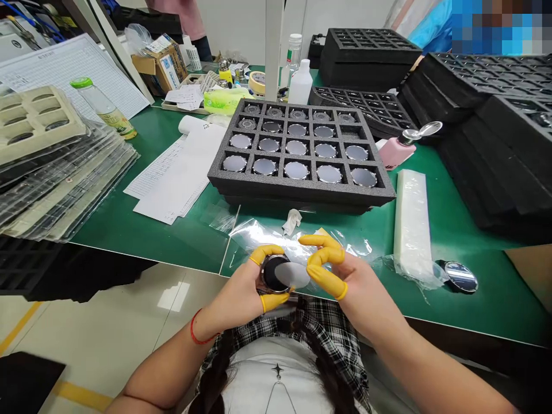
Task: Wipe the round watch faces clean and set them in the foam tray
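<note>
My left hand (pixel 254 284), with yellow finger cots on its thumb and finger, grips a round black watch case (pixel 271 275) by its edge. In my right hand (pixel 334 267), also wearing yellow finger cots, a thin translucent round film (pixel 297 275) is pinched between thumb and fingers. The film partly overlaps the front of the watch case. Beneath and behind both hands lies a clear plastic sheet (pixel 263 233) with a crumpled white tissue (pixel 292 221) on it. Beyond stands a black foam tray (pixel 297 183) of round watch cases in square compartments.
To the right are a white wrapped block (pixel 413 221), another round watch case (pixel 461 277) and a pink pump bottle (pixel 397 152). Stacked trays (pixel 64 190), papers (pixel 181 172) and a green-capped bottle (pixel 103 109) stand left. More black foam trays (pixel 495 144) rise on the right.
</note>
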Tool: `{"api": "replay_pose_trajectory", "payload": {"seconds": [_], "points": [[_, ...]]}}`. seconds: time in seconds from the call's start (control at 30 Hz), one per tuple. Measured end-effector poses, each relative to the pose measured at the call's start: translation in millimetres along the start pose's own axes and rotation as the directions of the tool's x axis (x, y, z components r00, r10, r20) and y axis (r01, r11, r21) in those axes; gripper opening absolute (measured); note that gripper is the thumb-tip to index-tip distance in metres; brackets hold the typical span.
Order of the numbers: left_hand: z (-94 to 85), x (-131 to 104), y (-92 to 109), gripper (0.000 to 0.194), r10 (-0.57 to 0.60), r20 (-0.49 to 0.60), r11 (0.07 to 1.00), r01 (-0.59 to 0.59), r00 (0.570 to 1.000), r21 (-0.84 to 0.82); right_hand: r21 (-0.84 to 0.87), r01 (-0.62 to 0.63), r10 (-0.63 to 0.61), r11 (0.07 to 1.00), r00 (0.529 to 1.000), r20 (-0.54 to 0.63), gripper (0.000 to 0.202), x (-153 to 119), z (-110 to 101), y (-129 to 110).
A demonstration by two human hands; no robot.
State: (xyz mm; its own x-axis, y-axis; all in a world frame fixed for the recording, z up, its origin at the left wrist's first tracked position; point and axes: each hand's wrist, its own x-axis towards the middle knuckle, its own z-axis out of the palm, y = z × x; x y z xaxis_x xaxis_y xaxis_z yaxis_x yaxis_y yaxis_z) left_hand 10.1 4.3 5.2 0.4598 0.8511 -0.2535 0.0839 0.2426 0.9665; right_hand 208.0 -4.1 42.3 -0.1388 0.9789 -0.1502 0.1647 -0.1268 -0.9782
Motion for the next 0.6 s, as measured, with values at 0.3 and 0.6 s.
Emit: {"api": "replay_pose_trajectory", "payload": {"seconds": [0.3,0.6], "points": [[1.8,-3,3,0.051,0.046,0.049,0.993,-0.05,0.998,0.102,0.335,-0.25,0.196,0.908,0.963,0.187,0.02,12,12,10],[0.0,-5,2,0.052,0.04,0.06,0.987,-0.049,0.997,0.155,0.342,-0.242,0.177,0.908,0.961,0.212,0.017,12,14,6]]}}
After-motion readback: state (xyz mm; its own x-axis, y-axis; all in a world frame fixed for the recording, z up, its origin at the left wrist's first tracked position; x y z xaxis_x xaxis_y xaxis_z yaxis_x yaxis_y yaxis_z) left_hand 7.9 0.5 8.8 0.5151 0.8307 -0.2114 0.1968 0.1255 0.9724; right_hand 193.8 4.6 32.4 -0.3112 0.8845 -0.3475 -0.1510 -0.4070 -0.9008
